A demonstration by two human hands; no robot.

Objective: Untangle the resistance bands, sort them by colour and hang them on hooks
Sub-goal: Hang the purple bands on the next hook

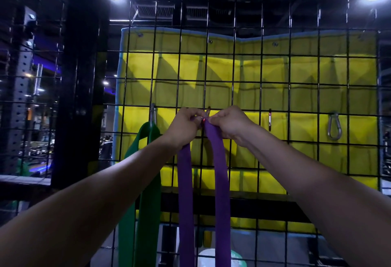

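Head view: both hands, left [186, 126] and right [229, 124], fingers pinching purple band [220, 182] at hook [207, 112]; green band [146, 182] hangs beside.

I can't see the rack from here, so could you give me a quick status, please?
Both hands, left and right, pinch purple band at carabiner. Green band hung. Nothing blocking.

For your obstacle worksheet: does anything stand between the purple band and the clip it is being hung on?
Nothing visible does. Both the left hand and right hand hold the purple band right at the clip on the wire grid. The green band hangs apart, to the left.
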